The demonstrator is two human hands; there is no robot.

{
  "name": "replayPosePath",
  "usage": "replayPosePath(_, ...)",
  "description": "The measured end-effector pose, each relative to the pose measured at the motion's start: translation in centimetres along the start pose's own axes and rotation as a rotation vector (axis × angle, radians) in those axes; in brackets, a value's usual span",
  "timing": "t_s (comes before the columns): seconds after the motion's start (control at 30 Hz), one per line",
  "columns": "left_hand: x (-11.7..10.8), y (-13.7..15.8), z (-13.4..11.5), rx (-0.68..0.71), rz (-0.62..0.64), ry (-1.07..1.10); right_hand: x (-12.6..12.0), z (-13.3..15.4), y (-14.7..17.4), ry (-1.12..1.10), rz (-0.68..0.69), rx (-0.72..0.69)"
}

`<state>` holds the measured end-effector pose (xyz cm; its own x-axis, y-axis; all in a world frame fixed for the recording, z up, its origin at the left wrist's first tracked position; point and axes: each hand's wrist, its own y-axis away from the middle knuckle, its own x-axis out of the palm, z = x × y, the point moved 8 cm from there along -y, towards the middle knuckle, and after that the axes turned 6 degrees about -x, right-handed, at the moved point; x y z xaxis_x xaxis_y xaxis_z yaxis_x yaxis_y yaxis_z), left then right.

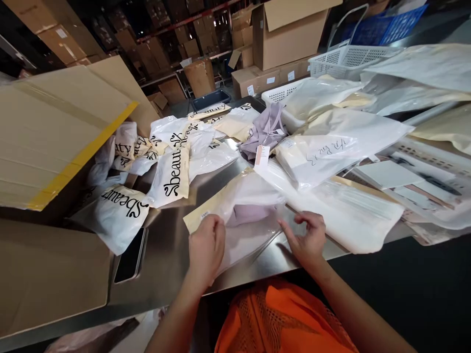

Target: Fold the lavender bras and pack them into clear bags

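A clear plastic bag (253, 191) with a lilac folded garment (250, 214) inside lies on the metal table in front of me. My left hand (208, 247) is closed on the bag's left edge, beside a small barcode sticker (205, 214). Just off the bag's right edge, my right hand (305, 238) has its thumb and fingers apart, with nothing visible between them. Behind the bag lies a crumpled lilac garment (265, 127) with a paper hang tag (262, 158) attached.
Several printed bags (176, 171) are piled to the left, near an open cardboard box (66, 127). A phone (130, 257) lies by the box. On the right, filled bags (331, 147) and a white basket (441, 201) with cards and a pen crowd the metal table (162, 274).
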<state>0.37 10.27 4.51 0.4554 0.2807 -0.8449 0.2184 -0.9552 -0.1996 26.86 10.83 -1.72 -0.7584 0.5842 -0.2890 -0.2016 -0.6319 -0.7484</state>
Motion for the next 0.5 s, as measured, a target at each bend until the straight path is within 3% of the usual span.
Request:
replayPosePath(0.07,-1.6,-0.7,-0.5,-0.015,-0.044,0.058,1.8,3.9,0.2,0.020,0.174,-0.320)
replayPosePath(0.13,-1.8,-0.7,-1.8,0.056,-0.032,0.009,5.1,6.2,0.6,0.066,0.415,-0.522)
replayPosePath(0.2,-1.2,-0.1,-3.0,0.169,-0.029,-0.101,7.9,6.6,0.1,0.168,0.522,-0.605)
replayPosePath(0.3,-0.7,1.0,-3.7,0.295,-0.119,-0.306,9.7,6.6,-1.4,0.179,0.504,-0.683)
replayPosePath(0.4,-1.0,0.7,-2.1,0.240,-0.190,-0.470,7.4,7.5,-2.1,0.022,0.438,-0.794)
replayPosePath(0.5,-2.0,-0.5,0.3,0.102,-0.171,-0.489,2.0,7.4,-3.1,-0.204,0.315,-0.715)
